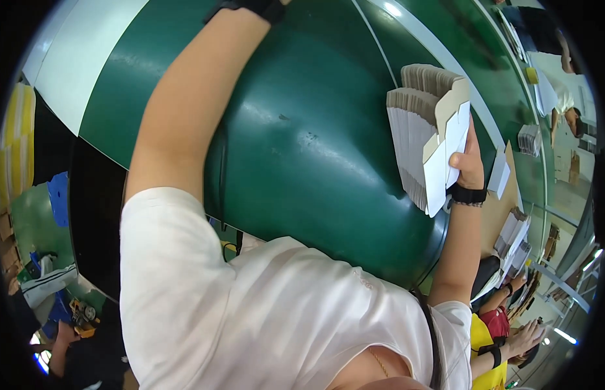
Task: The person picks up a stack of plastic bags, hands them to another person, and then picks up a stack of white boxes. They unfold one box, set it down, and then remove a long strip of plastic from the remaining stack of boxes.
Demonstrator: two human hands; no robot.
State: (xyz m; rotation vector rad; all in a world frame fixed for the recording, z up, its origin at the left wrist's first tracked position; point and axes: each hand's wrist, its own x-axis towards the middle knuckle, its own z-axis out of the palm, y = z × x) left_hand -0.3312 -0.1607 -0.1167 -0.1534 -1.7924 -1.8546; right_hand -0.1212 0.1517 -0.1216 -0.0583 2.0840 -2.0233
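Observation:
On the right side of the green worktable (pixel 302 188) stands a thick stack of flat, folded white cartons (pixel 410 140) with grey-brown inner faces and notched flaps. My right hand (pixel 470 162) is closed on the stack's right side. Its thumb lies over the outermost white carton, while the fingers are mostly hidden behind it. A black band circles that wrist. My left arm (pixel 192 97) reaches far across the table to the upper edge of the view. There the black wristband (pixel 250 8) shows, but the left hand beyond it is cut off.
Past the stack, a pale rail (pixel 439 42) curves along the green surface. More carton stacks (pixel 528 140) lie farther right, near a small white box (pixel 499 174). Several other people work at the right; another person's hand (pixel 67 333) shows at lower left, near a blue bin (pixel 58 198).

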